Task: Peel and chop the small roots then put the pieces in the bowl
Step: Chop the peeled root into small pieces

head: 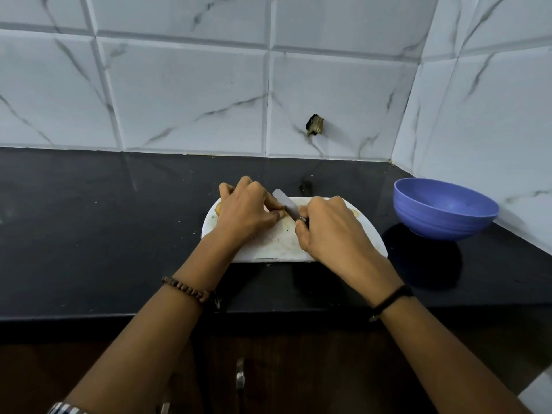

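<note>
Kitchen corner seen from above. A white tiled wall with grey marble veining (185, 94) rises behind a glossy black stone countertop (89, 228); one tile has a small dark broken hole (314, 125).

A white half-round cutting board (277, 246) lies on the countertop in front of me, its straight edge towards me and its surface stained with yellowish marks. The round blue plastic bowl (442, 216) stands upright on the countertop to the right, near the corner and apart from the board; I cannot see whether anything is in it.

My left hand (245, 210) rests on the left part of the board. Its fingers are curled and the thumb and fingertips pinch a small pale-yellow root (286, 217), which the hand mostly hides.

My right hand (328, 225) is closed in a fist around the handle of a small knife with a grey blade (285, 203); the fist covers the handle. The blade slants away from me to the left and meets the root just beside my left fingertips.

A yellowish piece (218, 208) lies at the board's left rim and another pale scrap (354, 213) lies at its right rim.

A brown beaded bracelet (186, 289) circles my left wrist and a thin black band (391, 298) circles my right.
</note>
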Motion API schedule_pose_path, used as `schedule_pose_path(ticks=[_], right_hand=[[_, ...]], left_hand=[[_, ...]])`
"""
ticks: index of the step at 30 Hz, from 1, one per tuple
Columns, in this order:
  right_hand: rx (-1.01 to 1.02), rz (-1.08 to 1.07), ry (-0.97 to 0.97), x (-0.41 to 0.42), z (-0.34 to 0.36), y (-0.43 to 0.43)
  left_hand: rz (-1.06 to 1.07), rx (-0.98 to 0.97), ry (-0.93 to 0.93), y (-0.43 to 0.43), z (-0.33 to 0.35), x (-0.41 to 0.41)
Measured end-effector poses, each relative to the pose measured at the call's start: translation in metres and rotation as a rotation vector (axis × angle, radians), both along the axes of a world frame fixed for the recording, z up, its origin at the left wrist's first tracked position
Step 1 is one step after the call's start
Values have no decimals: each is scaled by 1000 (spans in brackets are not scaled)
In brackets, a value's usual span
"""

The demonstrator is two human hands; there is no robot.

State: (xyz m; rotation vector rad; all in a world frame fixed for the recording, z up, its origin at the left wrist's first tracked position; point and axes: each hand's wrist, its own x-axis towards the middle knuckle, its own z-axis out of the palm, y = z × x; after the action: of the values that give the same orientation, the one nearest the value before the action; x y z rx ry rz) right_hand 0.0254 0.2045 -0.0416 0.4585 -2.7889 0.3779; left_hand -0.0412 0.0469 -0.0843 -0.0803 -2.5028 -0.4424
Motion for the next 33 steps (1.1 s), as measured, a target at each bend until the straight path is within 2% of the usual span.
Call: schedule_pose_path(ticks=[3, 6, 12, 18, 23, 33], right_hand=[[38, 21, 22, 6, 3, 4], [112, 4, -18, 18, 2, 9], [127, 2, -106, 32, 13, 24], [53, 60, -101, 42, 29, 53], [-32, -10, -39, 33, 16, 61], [-34, -11, -19, 18, -4, 40]], left_hand=[[4, 1, 9, 0, 0, 0], [-4, 31, 9, -1, -1, 2], [-19, 32, -25, 4, 2, 7], [-20, -28, -87, 4, 3, 8], [-21, -45, -130, 4, 4, 9], [-34, -51, -125, 2, 5, 8]])
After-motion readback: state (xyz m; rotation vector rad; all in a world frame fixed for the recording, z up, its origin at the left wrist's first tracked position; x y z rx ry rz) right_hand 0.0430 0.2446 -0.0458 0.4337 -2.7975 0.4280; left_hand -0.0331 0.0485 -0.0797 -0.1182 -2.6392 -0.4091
